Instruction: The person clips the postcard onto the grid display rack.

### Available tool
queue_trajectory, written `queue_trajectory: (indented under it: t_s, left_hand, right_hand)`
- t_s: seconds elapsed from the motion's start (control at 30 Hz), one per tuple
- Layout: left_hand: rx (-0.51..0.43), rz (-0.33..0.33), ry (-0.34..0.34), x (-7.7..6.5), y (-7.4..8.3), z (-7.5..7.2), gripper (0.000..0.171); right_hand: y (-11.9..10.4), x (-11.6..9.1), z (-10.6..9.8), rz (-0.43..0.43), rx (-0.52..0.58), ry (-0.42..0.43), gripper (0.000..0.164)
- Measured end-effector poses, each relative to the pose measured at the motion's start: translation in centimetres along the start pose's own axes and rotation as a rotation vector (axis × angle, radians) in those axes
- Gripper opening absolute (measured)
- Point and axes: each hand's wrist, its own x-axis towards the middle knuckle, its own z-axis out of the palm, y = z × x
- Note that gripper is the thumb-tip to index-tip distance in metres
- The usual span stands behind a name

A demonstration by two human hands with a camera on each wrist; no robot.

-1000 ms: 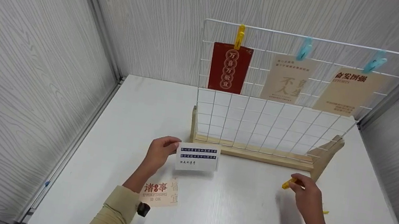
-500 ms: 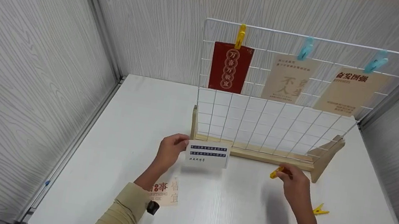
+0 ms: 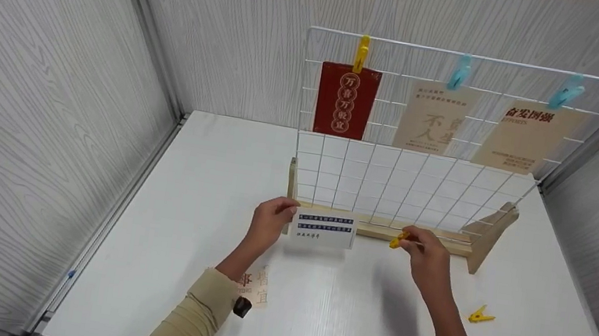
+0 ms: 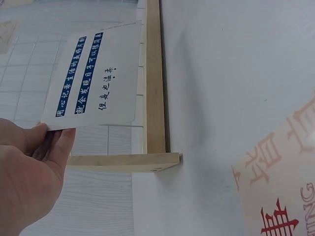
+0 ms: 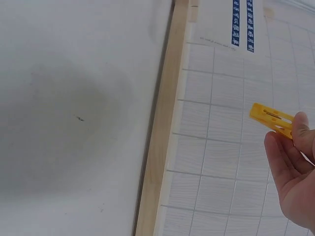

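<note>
My left hand (image 3: 268, 225) pinches a white card (image 3: 323, 228) with blue text bands by its left edge. The card hangs in the air in front of the wooden base bar of the white wire grid (image 3: 385, 186). In the left wrist view, thumb and fingers grip one corner of the card (image 4: 98, 78). My right hand (image 3: 428, 256) holds a yellow clothespin (image 3: 399, 240) between thumb and fingers, a short way right of the card. The right wrist view shows the clothespin (image 5: 271, 119) in front of the grid, apart from it.
Along the grid's top hang a red card (image 3: 345, 104) under a yellow clip (image 3: 361, 53) and two beige cards under blue clips. Another yellow clothespin (image 3: 481, 315) lies on the table at right. A beige card (image 3: 261, 288) lies partly beneath my left forearm.
My left hand has carried the white card right and toward the grid. My right hand has brought its clothespin left and forward, nearer the card, uncovering the second clothespin on the table.
</note>
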Motion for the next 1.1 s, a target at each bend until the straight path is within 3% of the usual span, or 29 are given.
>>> queue_trajectory:
  t_s: [0.2,0.43,0.7,1.1]
  left_hand:
    - [0.027,0.006,0.003,0.4,0.4,0.7,0.020]
    - [0.011,0.018,-0.011,1.0,0.6,1.5,0.022]
    - [0.015,0.011,0.034,1.8,1.1,2.3,0.021]
    - [0.031,0.067,0.088,2.7,1.4,2.9,0.021]
  right_hand:
    - [-1.1,1.2,0.8,-0.006,0.001,0.017,0.023]
    - [-2.3,2.5,1.8,-0.105,0.035,0.035,0.020]
    - [-3.5,3.9,2.9,-0.117,0.035,0.040,0.018]
    - [-4.7,6.0,4.1,-0.150,0.026,0.062,0.016]
